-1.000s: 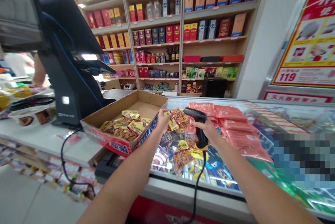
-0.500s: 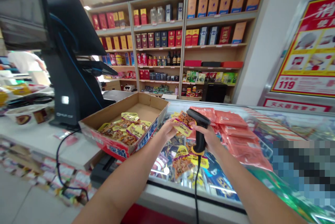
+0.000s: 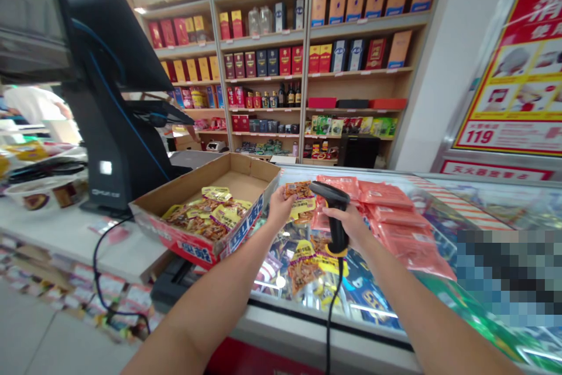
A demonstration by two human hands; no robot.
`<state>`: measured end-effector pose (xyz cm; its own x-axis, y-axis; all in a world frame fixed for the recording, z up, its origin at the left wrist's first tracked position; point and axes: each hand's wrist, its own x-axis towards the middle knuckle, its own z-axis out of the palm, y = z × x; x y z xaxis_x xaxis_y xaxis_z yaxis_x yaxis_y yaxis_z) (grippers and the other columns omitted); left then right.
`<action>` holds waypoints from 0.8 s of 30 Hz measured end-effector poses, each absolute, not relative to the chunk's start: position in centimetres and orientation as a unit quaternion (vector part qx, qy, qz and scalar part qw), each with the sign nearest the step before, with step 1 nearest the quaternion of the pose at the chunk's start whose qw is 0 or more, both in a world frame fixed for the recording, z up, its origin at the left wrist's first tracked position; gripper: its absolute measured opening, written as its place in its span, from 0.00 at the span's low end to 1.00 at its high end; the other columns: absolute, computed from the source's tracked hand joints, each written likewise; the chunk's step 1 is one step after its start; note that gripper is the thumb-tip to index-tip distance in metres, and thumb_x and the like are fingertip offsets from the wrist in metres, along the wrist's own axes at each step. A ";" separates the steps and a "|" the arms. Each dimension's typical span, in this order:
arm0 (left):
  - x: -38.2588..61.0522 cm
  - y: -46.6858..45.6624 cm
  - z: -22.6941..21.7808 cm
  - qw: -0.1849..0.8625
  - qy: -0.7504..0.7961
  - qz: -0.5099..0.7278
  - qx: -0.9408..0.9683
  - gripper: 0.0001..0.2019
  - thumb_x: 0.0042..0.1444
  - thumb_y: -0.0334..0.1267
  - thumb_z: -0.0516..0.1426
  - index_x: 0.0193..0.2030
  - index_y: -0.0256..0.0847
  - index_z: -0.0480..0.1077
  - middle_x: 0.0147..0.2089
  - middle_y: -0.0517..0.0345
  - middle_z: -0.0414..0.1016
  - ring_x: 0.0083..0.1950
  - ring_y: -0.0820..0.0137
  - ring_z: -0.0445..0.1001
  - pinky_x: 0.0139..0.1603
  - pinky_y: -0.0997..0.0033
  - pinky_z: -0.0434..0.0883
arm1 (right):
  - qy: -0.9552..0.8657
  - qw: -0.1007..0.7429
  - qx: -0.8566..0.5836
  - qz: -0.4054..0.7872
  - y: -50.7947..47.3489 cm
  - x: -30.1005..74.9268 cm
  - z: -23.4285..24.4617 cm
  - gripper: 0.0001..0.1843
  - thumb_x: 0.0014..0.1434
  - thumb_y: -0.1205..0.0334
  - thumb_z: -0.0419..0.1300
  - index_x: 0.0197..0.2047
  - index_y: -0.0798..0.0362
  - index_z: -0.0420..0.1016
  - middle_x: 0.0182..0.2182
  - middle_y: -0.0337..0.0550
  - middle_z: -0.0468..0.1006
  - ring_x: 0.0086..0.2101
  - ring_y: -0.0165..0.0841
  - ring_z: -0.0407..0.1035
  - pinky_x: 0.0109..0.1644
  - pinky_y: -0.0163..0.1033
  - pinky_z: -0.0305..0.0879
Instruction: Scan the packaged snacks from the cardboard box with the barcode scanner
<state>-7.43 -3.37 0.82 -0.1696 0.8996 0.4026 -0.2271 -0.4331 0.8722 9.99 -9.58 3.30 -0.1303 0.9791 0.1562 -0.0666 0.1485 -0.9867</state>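
My left hand (image 3: pixel 280 209) grips a small snack packet (image 3: pixel 302 202) with a yellow label and brown contents, above the glass counter. Wrapped around the handle of a black barcode scanner (image 3: pixel 337 229) is my right hand (image 3: pixel 349 222); the scanner's head points left toward the packet, and its cable hangs down over the counter edge. More yellow-labelled packets (image 3: pixel 304 269) lie on the glass below both hands. To the left, an open cardboard box (image 3: pixel 175 240) holds a pile of the same packets.
Flat pink-red packages (image 3: pixel 406 229) are stacked right of the scanner. A black checkout terminal (image 3: pixel 118 106) stands on the white counter at left. Shelves of boxed goods (image 3: pixel 263 65) line the back wall. A person in white (image 3: pixel 37 109) is at far left.
My left hand has shifted slightly left with the packet, leaving a wider gap to the scanner. The scanner, in my right hand, has barely moved.
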 end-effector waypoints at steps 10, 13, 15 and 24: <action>-8.0 -2.9 0.0 0.271 0.414 0.662 0.563 0.08 0.48 0.27 0.56 0.36 0.39 0.68 0.36 0.56 0.77 0.41 0.66 0.76 0.47 0.67 0.70 | -0.613 0.452 -0.402 0.508 -11.6 9.2 4.3 0.12 0.42 0.54 0.66 0.22 0.52 0.70 0.11 0.37 0.70 0.14 0.30 0.62 0.20 0.36 0.59; -8.0 -2.8 -0.1 0.259 0.427 0.651 0.571 0.08 0.49 0.27 0.56 0.37 0.39 0.68 0.36 0.57 0.76 0.39 0.68 0.75 0.45 0.69 0.69 | -0.617 0.452 -0.404 0.502 -11.3 9.3 4.0 0.13 0.43 0.53 0.65 0.20 0.52 0.70 0.11 0.39 0.70 0.13 0.30 0.62 0.20 0.35 0.58; -8.1 -2.8 0.0 0.245 0.442 0.644 0.575 0.07 0.49 0.28 0.56 0.36 0.39 0.68 0.34 0.58 0.76 0.37 0.68 0.75 0.43 0.70 0.69 | -0.616 0.455 -0.404 0.500 -11.1 9.4 3.8 0.13 0.42 0.54 0.66 0.19 0.53 0.70 0.11 0.40 0.70 0.14 0.29 0.63 0.20 0.35 0.58; -8.1 -3.2 0.2 0.220 0.467 0.631 0.579 0.06 0.49 0.28 0.56 0.34 0.39 0.68 0.32 0.58 0.75 0.35 0.68 0.73 0.41 0.70 0.69 | -0.612 0.458 -0.408 0.500 -11.3 9.3 4.0 0.12 0.41 0.54 0.66 0.19 0.52 0.70 0.11 0.38 0.70 0.13 0.29 0.62 0.20 0.35 0.59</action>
<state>-8.08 -3.19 0.18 -0.2338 0.8182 0.5252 0.2632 -0.4667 0.8443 9.33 -11.31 4.05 -0.2475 0.9569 0.1518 0.0417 0.1671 -0.9851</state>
